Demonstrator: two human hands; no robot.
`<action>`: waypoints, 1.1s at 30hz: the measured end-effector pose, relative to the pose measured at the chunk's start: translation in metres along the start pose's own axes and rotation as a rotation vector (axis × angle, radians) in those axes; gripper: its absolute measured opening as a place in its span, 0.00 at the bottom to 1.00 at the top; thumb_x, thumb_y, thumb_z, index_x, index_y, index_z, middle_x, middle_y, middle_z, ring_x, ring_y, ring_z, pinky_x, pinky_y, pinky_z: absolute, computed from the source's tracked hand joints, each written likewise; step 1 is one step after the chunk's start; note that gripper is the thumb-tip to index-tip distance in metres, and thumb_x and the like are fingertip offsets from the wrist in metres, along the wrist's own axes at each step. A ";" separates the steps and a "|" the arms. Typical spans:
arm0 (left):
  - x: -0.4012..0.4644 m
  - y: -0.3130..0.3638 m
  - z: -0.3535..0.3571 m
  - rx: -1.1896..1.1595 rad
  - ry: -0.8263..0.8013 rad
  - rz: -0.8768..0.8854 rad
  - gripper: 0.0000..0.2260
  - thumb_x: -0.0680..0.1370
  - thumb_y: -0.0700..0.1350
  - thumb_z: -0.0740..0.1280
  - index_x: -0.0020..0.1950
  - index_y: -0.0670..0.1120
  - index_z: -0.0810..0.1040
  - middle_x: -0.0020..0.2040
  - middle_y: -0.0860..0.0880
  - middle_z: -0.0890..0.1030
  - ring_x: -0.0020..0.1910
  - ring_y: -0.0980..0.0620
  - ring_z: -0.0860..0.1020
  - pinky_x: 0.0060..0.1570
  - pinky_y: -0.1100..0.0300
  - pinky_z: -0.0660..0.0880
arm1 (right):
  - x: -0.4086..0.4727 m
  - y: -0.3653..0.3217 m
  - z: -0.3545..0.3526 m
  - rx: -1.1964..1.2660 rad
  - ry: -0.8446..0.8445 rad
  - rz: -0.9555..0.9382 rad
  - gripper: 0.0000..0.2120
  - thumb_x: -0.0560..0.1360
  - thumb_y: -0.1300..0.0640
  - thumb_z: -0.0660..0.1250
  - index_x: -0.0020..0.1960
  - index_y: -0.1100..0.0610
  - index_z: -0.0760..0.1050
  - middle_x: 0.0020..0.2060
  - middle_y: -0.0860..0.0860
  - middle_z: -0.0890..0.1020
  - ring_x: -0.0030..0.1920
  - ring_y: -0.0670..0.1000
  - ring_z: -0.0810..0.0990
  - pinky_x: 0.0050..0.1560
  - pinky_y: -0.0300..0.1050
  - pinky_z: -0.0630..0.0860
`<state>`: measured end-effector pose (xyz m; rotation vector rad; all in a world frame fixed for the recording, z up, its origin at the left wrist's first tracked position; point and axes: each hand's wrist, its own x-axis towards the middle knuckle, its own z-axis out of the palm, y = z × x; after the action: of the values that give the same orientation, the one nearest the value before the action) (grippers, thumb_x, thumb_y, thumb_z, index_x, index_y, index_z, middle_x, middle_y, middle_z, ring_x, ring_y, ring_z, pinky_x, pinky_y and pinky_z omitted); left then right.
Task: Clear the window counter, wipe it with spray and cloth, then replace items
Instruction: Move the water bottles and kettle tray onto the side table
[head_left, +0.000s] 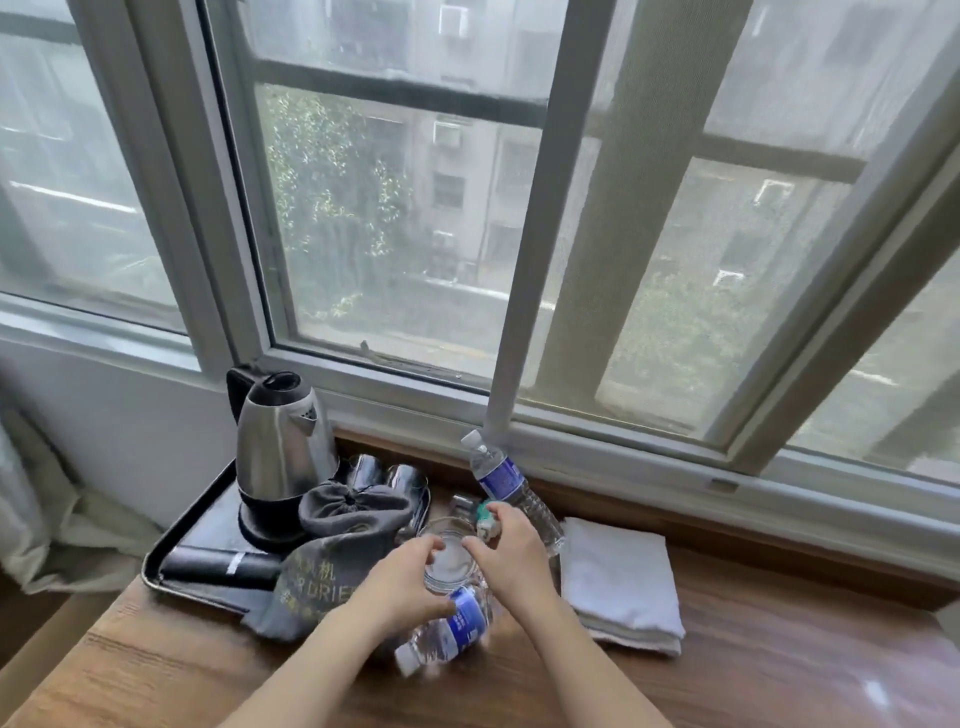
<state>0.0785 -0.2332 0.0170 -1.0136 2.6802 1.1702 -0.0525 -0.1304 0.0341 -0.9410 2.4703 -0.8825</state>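
A round clear glass dish (450, 565) is just above the wooden counter (779, 649), between my two hands. My left hand (405, 579) grips its left rim, thumb against a tilted, blurred water bottle (449, 631) with a blue label just below the dish. My right hand (511, 545) pinches a small green-and-white object (485, 519), and one finger touches the dish's right rim. A second water bottle (498, 475) leans behind my right hand, its base hidden. A folded white cloth (621, 582) lies to the right.
A black tray (171, 545) at the left holds a steel kettle (280, 447), two upturned glasses (384, 475) and a black roll (218, 566). A grey drawstring bag (332, 561) overlaps the tray's right edge. The window frame (597, 441) runs along the back.
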 end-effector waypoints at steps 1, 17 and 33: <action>0.003 -0.001 0.003 0.006 -0.043 0.001 0.37 0.65 0.55 0.75 0.71 0.53 0.67 0.66 0.54 0.74 0.63 0.57 0.73 0.61 0.62 0.71 | 0.004 -0.001 0.000 -0.001 0.016 0.012 0.27 0.75 0.48 0.70 0.72 0.53 0.70 0.66 0.48 0.75 0.65 0.49 0.74 0.67 0.46 0.71; 0.015 -0.005 0.035 0.242 -0.249 -0.083 0.32 0.62 0.59 0.71 0.62 0.53 0.65 0.56 0.48 0.79 0.57 0.45 0.78 0.54 0.56 0.75 | 0.075 0.023 0.001 -0.266 0.095 0.109 0.34 0.72 0.43 0.71 0.74 0.51 0.63 0.68 0.50 0.70 0.66 0.53 0.69 0.64 0.49 0.70; 0.038 0.076 -0.027 0.354 0.090 0.060 0.30 0.63 0.55 0.74 0.59 0.54 0.63 0.47 0.51 0.78 0.47 0.47 0.77 0.43 0.55 0.72 | 0.089 0.062 -0.004 -0.043 0.162 0.055 0.22 0.68 0.48 0.76 0.58 0.51 0.73 0.51 0.48 0.80 0.52 0.52 0.78 0.50 0.47 0.75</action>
<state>0.0096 -0.2336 0.0738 -0.9518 2.8610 0.6325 -0.1476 -0.1539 -0.0123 -0.8418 2.6482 -0.9242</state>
